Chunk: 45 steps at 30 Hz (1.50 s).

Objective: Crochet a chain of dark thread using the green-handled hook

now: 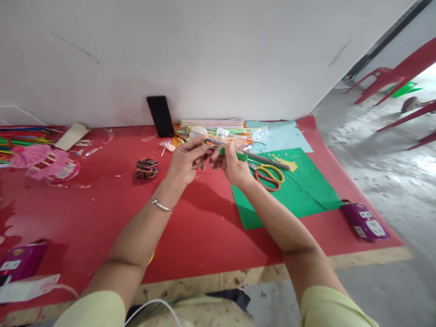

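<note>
My left hand and my right hand come together above the red-covered table. The left one is closed, its fingertips pinching something small and dark that I cannot make out. Wrapped in the right hand is a green-handled tool; its working end is hidden among the fingers. Just right of that hand, scissors with one yellow and one red handle lie on a green sheet. A grey rod lies beside them. Left of my left hand sits a small ball of multicoloured yarn.
A black phone leans against the white wall. Bundled sticks and plastic bags lie behind my hands. Pink ruffled crafts and coloured sticks lie far left. Purple boxes stand near the table's front corners.
</note>
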Tool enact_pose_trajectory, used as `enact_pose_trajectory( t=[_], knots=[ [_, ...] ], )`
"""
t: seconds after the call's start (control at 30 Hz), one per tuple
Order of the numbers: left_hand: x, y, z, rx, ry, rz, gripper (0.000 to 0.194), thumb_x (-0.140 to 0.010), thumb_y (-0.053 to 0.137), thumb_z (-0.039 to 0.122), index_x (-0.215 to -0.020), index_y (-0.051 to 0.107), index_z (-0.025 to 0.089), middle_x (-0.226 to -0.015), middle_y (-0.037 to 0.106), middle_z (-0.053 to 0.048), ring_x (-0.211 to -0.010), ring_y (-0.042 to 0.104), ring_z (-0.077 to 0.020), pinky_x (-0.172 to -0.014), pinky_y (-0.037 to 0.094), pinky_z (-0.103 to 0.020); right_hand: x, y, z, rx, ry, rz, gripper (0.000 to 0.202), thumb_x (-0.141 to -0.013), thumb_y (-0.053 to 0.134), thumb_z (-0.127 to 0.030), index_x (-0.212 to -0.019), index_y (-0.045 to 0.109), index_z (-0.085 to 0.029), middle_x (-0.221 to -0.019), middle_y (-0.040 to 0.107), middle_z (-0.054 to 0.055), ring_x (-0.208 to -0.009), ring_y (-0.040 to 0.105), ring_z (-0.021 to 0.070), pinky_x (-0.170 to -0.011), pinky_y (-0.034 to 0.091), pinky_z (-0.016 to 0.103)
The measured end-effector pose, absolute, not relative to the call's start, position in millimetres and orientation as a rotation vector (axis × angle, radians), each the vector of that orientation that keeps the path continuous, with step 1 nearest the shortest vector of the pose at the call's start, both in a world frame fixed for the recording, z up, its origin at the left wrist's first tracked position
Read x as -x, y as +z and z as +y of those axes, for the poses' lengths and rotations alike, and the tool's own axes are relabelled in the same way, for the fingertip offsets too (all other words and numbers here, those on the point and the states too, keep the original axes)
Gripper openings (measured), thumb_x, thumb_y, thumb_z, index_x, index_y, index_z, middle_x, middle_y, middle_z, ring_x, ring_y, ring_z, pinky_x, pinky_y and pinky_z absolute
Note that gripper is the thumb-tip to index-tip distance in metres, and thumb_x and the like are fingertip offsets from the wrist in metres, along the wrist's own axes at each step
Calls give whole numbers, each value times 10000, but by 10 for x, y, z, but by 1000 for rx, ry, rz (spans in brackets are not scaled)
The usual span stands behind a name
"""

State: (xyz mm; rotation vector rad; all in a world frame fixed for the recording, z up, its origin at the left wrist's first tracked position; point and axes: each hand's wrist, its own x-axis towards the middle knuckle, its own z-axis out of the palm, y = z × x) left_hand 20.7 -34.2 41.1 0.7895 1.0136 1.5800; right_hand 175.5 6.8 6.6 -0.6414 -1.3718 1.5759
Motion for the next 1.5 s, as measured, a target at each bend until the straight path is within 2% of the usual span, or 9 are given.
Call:
enact_pose_trajectory(
  t=[0.2,0.4,0.57,0.73,0.87,1.0,1.23,1.37,1.5],
  knots=[
    [-214,395,-338,-835,1633,1109,293,-671,922,158,-954,911,234,-678,639,40,-488,367,-47,-465,221,-241,-1698,22,89,708,1669,-1254,850,-900,328,-1068,-756,549,-260,-676,514,4,-584,557,148,-550,539,294],
    [-243,312,-319,-1013,1790,1223,350,-727,926,122,-1046,919,264,-713,607,53,-584,447,-77,-529,357,-237,-1684,-15,85,716,1725,-1181,833,-875,471,-1056,-756,584,-239,-685,536,-5,-560,525,113,-534,465,258],
    [-283,274,-381,-1161,1785,1335,428,-775,921,150,-1180,905,289,-803,705,37,-674,507,-99,-614,461,-225,-1653,-51,14,781,1497,-1240,803,-916,483,-1013,-843,654,-232,-708,574,-3,-588,553,127,-573,480,281],
    [-330,289,-355,-904,1686,1182,401,-731,920,177,-1124,900,248,-667,574,73,-525,397,-69,-497,316,-231,-1638,-61,-24,727,1362,-1220,778,-893,524,-1018,-895,639,-248,-812,616,20,-687,606,159,-631,521,306],
    [-239,354,-330,-793,1535,1069,391,-618,941,151,-1001,905,217,-628,566,58,-510,392,-61,-478,252,-220,-1736,-2,125,724,1693,-1215,854,-870,405,-1081,-773,560,-246,-691,522,-2,-560,520,139,-506,415,280],
    [-156,381,-352,-947,1484,1082,329,-637,951,178,-962,923,220,-641,601,31,-509,391,-61,-485,251,-237,-1887,13,313,643,1968,-1271,827,-925,482,-1013,-665,526,-230,-585,464,-38,-464,435,93,-437,348,228],
    [-42,374,-365,-1183,1312,1013,362,-704,920,205,-1066,933,213,-741,656,5,-529,454,-69,-484,310,-255,-2141,18,453,591,2051,-1533,639,-958,668,-787,-722,694,-194,-597,689,23,-443,612,130,-386,414,230],
    [-9,370,-374,-1196,1209,973,391,-716,927,207,-1106,922,185,-698,652,9,-514,467,-75,-476,325,-246,-2237,93,461,589,2044,-1655,568,-993,673,-681,-752,738,-170,-676,780,86,-469,692,170,-416,476,257],
    [-10,363,-382,-1223,1131,952,380,-749,936,231,-1125,924,179,-678,649,1,-548,526,-92,-494,372,-236,-2253,63,491,548,2146,-1693,538,-986,663,-643,-754,748,-165,-697,806,106,-479,705,177,-391,452,246]
  ],
)
